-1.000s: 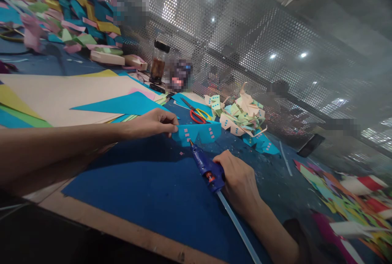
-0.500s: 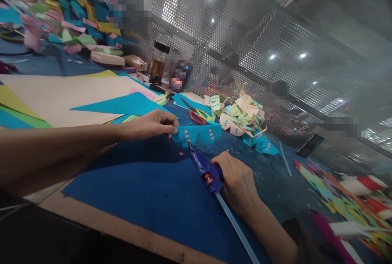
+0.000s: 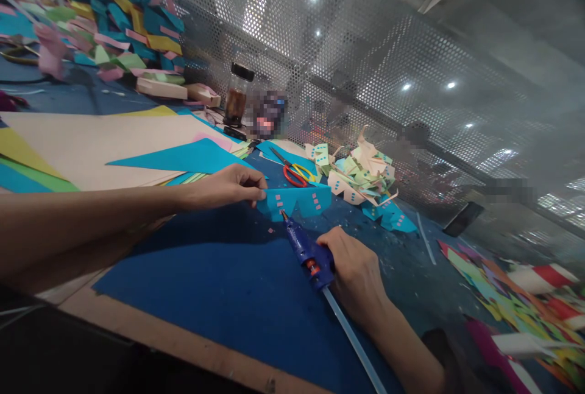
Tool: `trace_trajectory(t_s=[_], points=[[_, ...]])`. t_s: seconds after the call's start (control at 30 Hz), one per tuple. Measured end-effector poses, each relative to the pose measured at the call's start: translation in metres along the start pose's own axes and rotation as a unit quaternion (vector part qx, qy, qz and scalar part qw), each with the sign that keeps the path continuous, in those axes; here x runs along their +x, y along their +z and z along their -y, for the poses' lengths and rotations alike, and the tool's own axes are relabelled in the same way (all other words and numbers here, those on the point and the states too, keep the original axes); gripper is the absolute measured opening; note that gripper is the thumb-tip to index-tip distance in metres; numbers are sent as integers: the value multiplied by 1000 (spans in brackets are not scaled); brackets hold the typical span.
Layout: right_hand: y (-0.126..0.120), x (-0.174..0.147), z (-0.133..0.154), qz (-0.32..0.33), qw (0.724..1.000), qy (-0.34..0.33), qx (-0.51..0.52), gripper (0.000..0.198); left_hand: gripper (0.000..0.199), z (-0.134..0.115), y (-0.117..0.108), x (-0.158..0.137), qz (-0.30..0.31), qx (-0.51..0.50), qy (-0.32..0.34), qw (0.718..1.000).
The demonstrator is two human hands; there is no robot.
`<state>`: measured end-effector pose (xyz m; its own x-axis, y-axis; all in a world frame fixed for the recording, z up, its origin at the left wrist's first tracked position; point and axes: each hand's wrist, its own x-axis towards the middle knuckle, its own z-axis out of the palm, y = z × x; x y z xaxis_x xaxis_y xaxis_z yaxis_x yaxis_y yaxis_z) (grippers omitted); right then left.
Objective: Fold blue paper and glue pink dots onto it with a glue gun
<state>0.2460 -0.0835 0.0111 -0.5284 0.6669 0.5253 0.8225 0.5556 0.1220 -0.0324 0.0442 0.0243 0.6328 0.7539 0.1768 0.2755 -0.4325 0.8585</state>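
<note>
Between the thumb and fingers of my left hand (image 3: pixel 237 186) is the left end of a blue paper cutout (image 3: pixel 299 200), with a notch in its lower edge and small pink squares on both halves. My right hand (image 3: pixel 354 266) is wrapped around the handle of a dark blue glue gun (image 3: pixel 304 251). Its tip meets the cutout's lower left part, close to the pink squares. A long translucent glue stick (image 3: pixel 351 333) sticks out of the gun's rear. One loose pink square (image 3: pixel 271 231) lies on the blue tabletop below the cutout.
Red and yellow scissors (image 3: pixel 295 175) lie just beyond the cutout. A heap of cut paper pieces (image 3: pixel 365 168) is behind on the right. Large paper sheets (image 3: pixel 100 144) spread at left, near a lidded jar (image 3: pixel 236 95). A phone (image 3: pixel 464 218) and colourful strips (image 3: pixel 493 284) are on the right.
Almost nothing differs. The view has shifted very slightly; both hands keep their grip, and the glue gun's tip stays at the cutout's lower left.
</note>
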Motion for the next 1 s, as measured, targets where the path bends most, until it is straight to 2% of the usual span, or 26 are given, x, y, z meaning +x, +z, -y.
trace_trajectory(t_s=[0.4,0.53,0.6,0.67,0.77,0.83,0.9,0.93,1.0], points=[[5,-3,-2,-2,999,9,45,13,21,4,-1,2,-18,-6,-8,1000],[-2,-2,-5,-8,995,53,86,14,25,9,-2,3,-32,-7,-14,999],[-5,0,-8,-15,985,115,128,15,25,11,-3,4,-40,-10,-16,999],[-6,1,-15,-31,958,221,178,19,24,12,-4,5,-51,-14,-18,998],[-5,3,-31,-44,896,370,241,34,22,11,-4,6,-73,-15,-27,997],[-2,4,-44,-48,872,403,272,37,21,9,-4,6,-83,-16,-35,996],[1,3,-57,-61,835,423,348,35,20,7,-4,6,-87,-18,-43,995],[3,3,-62,-62,807,434,394,35,20,6,-4,5,-87,-18,-45,995],[5,1,-71,-71,732,465,493,38,20,6,-5,5,-87,-14,-45,995]])
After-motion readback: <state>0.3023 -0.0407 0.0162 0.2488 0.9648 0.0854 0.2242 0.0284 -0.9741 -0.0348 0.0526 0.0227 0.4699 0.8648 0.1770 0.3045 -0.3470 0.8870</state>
